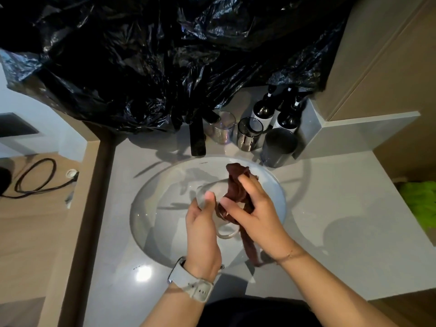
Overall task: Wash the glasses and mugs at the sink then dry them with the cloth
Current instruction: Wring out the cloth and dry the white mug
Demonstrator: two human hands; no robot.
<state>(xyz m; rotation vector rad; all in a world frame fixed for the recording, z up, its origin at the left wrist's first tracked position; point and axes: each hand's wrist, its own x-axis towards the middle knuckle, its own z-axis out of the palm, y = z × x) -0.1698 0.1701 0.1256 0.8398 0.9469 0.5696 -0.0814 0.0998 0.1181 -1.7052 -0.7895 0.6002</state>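
Head view, setting: a grey table (330, 199) with a round white sink (151, 208) set into it, seen from above.
Left hand (203, 234): its fingers are curled round a clear glass mug (207, 199), thumb pressed on the side wall, holding it above the sink basin.
Glass mug: tilted, with its clear loop handle (227, 232) showing below, between the two hands.
Right hand (254, 213): its fingers grip a dark brown cloth (238, 185), bunched against the mug.
Cloth: one crumpled end sticks up above the right hand; a long tail hangs down past the wrist toward the sink's near rim.
Mug contents: part of the cloth lies at or in the mug mouth; how deep it goes cannot be told.
Left wrist: a watch with a pale strap (191, 282).
Behind the sink: a black tap (197, 138), then a clear tumbler (223, 128), a smoky dark tumbler (250, 134) and a dark opaque cup (279, 147) standing upright in a row to its right; no contents visible in the tumblers.
Back corner: dark pump bottles with white labels (264, 112), just behind the tumblers.
Above: crumpled black plastic sheeting (165, 55) covers the wall area.
Far right: a bright green fabric item (420, 204).
Left floor: a black cable (35, 178).
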